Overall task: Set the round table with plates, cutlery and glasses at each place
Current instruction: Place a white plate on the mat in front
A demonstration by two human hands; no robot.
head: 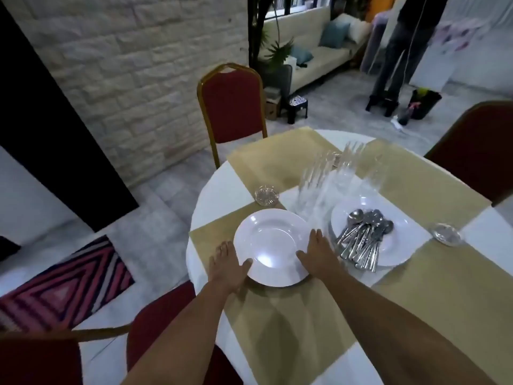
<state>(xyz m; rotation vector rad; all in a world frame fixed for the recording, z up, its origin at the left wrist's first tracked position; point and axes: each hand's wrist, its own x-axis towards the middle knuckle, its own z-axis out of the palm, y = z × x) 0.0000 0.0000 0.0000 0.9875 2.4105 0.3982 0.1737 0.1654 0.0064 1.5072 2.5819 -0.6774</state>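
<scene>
Plate (273, 245) sits on the gold placemat (280, 323) at the near place of the round table (211, 190). Left hand (226, 263) and right hand (316, 255) clasp its opposite rims, thumbs over the lip. I judge the step to be squaring it up. I'd centre it on the mat, slide rather than lift, and keep clear of the stacked glasses (326, 182) just behind (they look tippy). Cutlery (363, 237) waits heaped on the plate stack (402, 245) alongside.

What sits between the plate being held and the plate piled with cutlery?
In the head view, only the right hand on the held plate fills that gap; beyond it lies the cutlery plate.
</scene>
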